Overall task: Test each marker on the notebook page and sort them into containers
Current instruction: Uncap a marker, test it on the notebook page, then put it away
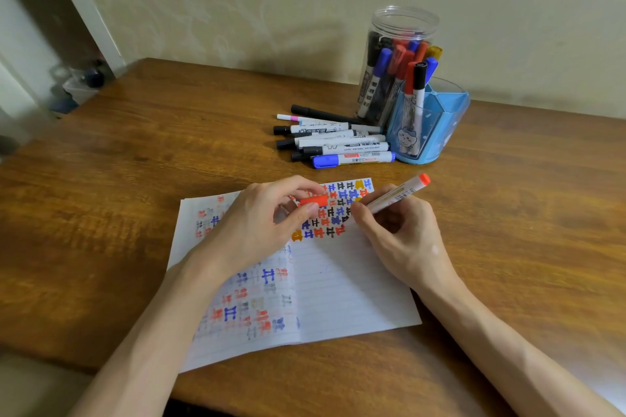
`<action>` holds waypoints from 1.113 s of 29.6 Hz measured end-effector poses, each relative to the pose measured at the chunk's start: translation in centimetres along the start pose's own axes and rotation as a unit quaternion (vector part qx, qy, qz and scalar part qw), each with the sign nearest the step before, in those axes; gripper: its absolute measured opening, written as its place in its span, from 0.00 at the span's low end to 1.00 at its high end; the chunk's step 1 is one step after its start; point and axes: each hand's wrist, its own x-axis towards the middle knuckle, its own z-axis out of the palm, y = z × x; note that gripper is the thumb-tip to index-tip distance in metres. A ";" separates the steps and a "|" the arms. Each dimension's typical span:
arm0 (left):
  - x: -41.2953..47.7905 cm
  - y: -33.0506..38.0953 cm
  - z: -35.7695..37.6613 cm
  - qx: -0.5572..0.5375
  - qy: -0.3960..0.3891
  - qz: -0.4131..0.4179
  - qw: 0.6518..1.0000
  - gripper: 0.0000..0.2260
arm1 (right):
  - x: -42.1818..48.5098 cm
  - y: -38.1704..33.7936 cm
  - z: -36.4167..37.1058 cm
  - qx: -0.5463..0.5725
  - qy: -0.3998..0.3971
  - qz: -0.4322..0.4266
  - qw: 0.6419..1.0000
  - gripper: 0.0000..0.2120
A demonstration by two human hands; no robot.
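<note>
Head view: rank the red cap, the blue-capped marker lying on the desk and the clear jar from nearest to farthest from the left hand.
1. Red cap: pinched in the left hand itself, over the notebook.
2. Blue-capped marker: lying on the desk just beyond the notebook.
3. Clear jar: farthest back, behind the blue holder.

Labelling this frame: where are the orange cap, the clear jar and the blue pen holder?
orange cap (313, 200), head view, its side.
clear jar (403, 22), head view, bare upper wall.
blue pen holder (444, 135), head view, right outer wall.
</note>
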 end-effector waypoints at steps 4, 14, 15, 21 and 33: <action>0.0 0.0 -0.1 0.008 0.002 0.001 1.000 0.12 | 0.0 -0.2 0.0 -0.015 -0.005 -0.011 1.000 0.06; -0.3 0.2 0.0 -0.002 0.007 0.013 1.000 0.10 | -0.3 -1.3 -0.6 0.108 0.019 0.009 0.994 0.05; -0.4 0.2 0.0 -0.007 0.010 0.017 1.000 0.11 | -0.4 -1.4 -0.8 0.142 0.028 0.015 0.989 0.07; -0.5 0.7 -0.2 -0.050 0.008 0.008 0.999 0.12 | -0.5 -2.2 -1.4 0.209 0.009 0.029 0.978 0.09; -0.4 1.5 -0.7 -0.086 0.004 0.021 0.996 0.11 | -0.4 -2.3 -1.4 0.196 -0.050 0.022 0.979 0.08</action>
